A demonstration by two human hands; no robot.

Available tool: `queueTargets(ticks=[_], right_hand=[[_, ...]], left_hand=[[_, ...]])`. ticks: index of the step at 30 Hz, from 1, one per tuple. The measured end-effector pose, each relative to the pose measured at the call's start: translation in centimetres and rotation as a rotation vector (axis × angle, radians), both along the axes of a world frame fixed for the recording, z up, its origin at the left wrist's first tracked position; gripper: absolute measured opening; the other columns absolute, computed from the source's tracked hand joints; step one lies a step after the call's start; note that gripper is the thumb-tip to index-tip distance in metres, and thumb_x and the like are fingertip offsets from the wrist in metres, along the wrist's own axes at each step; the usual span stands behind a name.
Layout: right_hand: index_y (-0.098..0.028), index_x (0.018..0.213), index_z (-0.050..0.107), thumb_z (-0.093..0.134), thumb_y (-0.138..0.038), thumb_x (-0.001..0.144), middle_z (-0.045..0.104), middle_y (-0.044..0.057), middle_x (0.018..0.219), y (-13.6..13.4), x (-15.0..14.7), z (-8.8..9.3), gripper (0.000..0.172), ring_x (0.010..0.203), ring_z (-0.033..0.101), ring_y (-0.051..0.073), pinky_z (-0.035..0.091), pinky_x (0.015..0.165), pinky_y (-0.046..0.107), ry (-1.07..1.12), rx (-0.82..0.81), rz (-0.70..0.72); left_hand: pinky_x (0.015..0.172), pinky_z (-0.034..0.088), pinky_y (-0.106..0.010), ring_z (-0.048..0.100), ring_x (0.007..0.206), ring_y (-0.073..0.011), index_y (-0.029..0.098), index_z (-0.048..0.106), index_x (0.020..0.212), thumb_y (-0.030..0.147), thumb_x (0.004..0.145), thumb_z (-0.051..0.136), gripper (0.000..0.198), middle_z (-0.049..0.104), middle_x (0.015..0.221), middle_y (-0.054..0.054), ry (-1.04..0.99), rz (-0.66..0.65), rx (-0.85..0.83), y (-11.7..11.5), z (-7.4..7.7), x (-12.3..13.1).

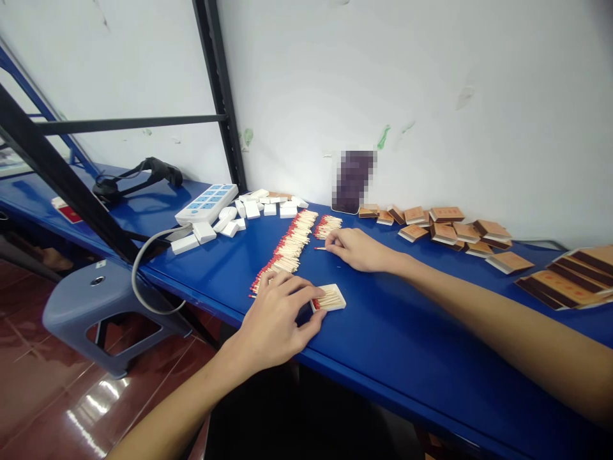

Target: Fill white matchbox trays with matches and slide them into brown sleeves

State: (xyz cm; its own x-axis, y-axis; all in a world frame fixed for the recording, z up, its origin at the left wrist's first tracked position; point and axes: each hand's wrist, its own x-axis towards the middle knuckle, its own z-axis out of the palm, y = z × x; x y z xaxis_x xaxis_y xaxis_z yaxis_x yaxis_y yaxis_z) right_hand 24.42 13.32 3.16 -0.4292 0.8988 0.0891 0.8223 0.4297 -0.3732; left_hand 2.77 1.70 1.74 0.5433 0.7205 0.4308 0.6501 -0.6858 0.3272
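My left hand (276,318) holds the left end of a small white matchbox tray (343,303) between thumb and fingers. Matches (329,295) lie inside it, red heads toward that hand. Above and to the right, my right hand (357,248) is closed in a pinch on a single match (320,248), whose red head points left. A long row of loose matches (293,239) runs from beside my left hand toward the wall. Close to my right fingertips lies a smaller pile of matches (328,225).
White trays (251,209) and a power strip (211,203) sit at the back left. Orange-brown matchbox sleeves (445,214) spread along the right, with a larger stack (565,287) beyond. A blurred phone (353,182) leans on the wall. Left of the blue table (412,345) stands a stool (96,300).
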Motion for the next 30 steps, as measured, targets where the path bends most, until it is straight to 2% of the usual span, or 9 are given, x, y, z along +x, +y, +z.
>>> queueTargets(ticks=[4, 7, 13, 17, 22, 26, 30], right_hand=[[-0.018, 0.088, 0.059, 0.046, -0.022, 0.095, 0.062, 0.002, 0.071, -1.9, 0.2, 1.1, 0.015, 0.064, 0.053, 0.015, 0.037, 0.064, 0.029, -0.014, -0.082, 0.083], [-0.018, 0.095, 0.059, 0.047, -0.024, 0.095, 0.061, 0.001, 0.071, -2.8, 0.5, 1.5, 0.014, 0.065, 0.053, 0.015, 0.037, 0.063, 0.029, 0.005, -0.085, 0.110], [-0.018, 0.089, 0.060, 0.049, -0.030, 0.094, 0.062, 0.002, 0.072, -2.3, 1.3, 1.0, 0.017, 0.065, 0.054, 0.016, 0.038, 0.061, 0.030, -0.019, -0.109, 0.074], [-0.019, 0.087, 0.059, 0.045, -0.034, 0.096, 0.065, 0.003, 0.076, -2.6, 1.5, 1.6, 0.023, 0.066, 0.055, 0.017, 0.038, 0.062, 0.031, -0.037, -0.119, 0.104], [-0.021, 0.091, 0.060, 0.042, -0.041, 0.098, 0.064, 0.003, 0.077, -5.7, 0.9, 3.1, 0.027, 0.064, 0.053, 0.016, 0.037, 0.060, 0.030, -0.012, -0.154, 0.189], [-0.022, 0.092, 0.058, 0.041, -0.037, 0.100, 0.064, 0.002, 0.078, -8.2, -0.1, 2.9, 0.023, 0.065, 0.053, 0.015, 0.036, 0.061, 0.030, -0.008, -0.152, 0.289], [-0.022, 0.092, 0.058, 0.046, -0.036, 0.098, 0.060, -0.001, 0.070, -8.1, -0.6, 3.1, 0.019, 0.060, 0.051, 0.014, 0.035, 0.056, 0.028, 0.057, -0.193, 0.296]], left_hand=[[0.092, 0.037, -0.042, 0.059, 0.099, -0.0233, 0.023, 0.070, 0.105, 0.028, 0.091, 0.061, 0.017, 0.073, 0.106, -0.003, 0.004, 0.000, 0.006, 0.0, -0.1, 0.0], [0.092, 0.037, -0.042, 0.059, 0.099, -0.0232, 0.022, 0.070, 0.105, 0.028, 0.091, 0.062, 0.017, 0.073, 0.106, -0.002, 0.004, 0.003, 0.008, 0.0, -0.1, 0.0], [0.092, 0.036, -0.041, 0.058, 0.099, -0.0231, 0.023, 0.070, 0.104, 0.028, 0.092, 0.060, 0.017, 0.072, 0.106, -0.002, 0.015, 0.008, 0.000, 0.0, 0.0, 0.1], [0.094, 0.036, -0.043, 0.059, 0.101, -0.0245, 0.023, 0.064, 0.115, 0.029, 0.091, 0.060, 0.025, 0.073, 0.107, -0.002, -0.007, 0.040, -0.005, -0.1, 0.1, 0.1], [0.097, 0.034, -0.044, 0.060, 0.103, -0.0247, 0.023, 0.054, 0.119, 0.029, 0.088, 0.062, 0.033, 0.071, 0.107, -0.002, -0.059, 0.112, -0.027, -0.1, -0.1, 0.1], [0.095, 0.034, -0.044, 0.060, 0.102, -0.0249, 0.023, 0.054, 0.117, 0.030, 0.088, 0.062, 0.032, 0.071, 0.107, -0.002, -0.051, 0.111, -0.022, 0.0, -0.1, 0.2], [0.092, 0.035, -0.044, 0.059, 0.099, -0.0237, 0.023, 0.061, 0.110, 0.029, 0.090, 0.061, 0.021, 0.072, 0.104, -0.001, -0.023, 0.075, -0.009, -0.1, -0.1, 0.1]])
